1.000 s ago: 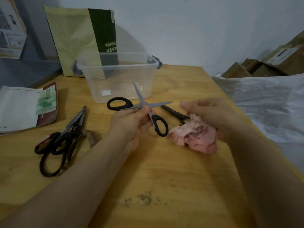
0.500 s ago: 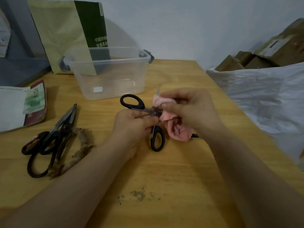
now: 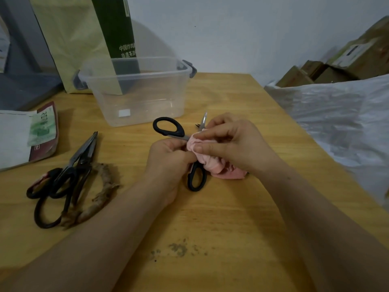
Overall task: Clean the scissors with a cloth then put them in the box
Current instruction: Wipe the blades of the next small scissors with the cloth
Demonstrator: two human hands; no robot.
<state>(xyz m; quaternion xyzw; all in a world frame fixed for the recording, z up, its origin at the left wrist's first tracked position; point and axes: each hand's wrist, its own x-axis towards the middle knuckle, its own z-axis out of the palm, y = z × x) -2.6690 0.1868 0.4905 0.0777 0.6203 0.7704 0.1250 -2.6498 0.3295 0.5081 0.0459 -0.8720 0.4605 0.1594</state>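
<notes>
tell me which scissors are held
The black-handled pair at centre: left hand grips it, right hand pinches the pink cloth on it. The dark scissors at left lie untouched.

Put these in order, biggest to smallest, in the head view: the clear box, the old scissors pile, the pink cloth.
1. clear box
2. old scissors pile
3. pink cloth, though the right hand hides part of it.

Wooden table (image 3: 242,218) of light yellow-brown grain, filling most of the view; dark smudges (image 3: 179,248) on its near part; plain pale wall (image 3: 242,28) directly behind, bare but for one small speck; grey structure (image 3: 23,60) at far left, kind unclear; white plastic sheet (image 3: 336,127) draped beside the table's right edge; brown cardboard boxes (image 3: 347,62) stacked beyond it; dim, even light, soft shadows.
</notes>
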